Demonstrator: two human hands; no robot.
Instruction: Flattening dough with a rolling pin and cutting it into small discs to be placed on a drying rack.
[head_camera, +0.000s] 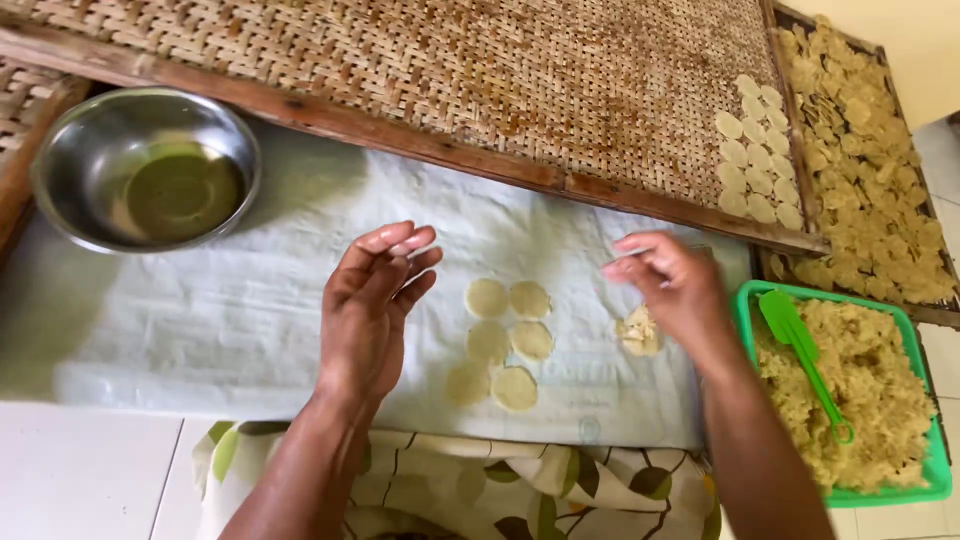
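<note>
Several flat pale dough discs lie in a small cluster on a white plastic sheet. My left hand hovers just left of the cluster, fingers straight and held together, holding nothing. My right hand is to the right of the discs with its fingers curled, blurred by motion; whether it holds anything I cannot tell. A small lump of yellowish dough rests on the sheet right below that hand.
A steel bowl with a little liquid stands at the back left. A woven bamboo tray behind the sheet carries rows of discs. A second tray holds dried chips. A green tub with dough and a green spatula sits at right.
</note>
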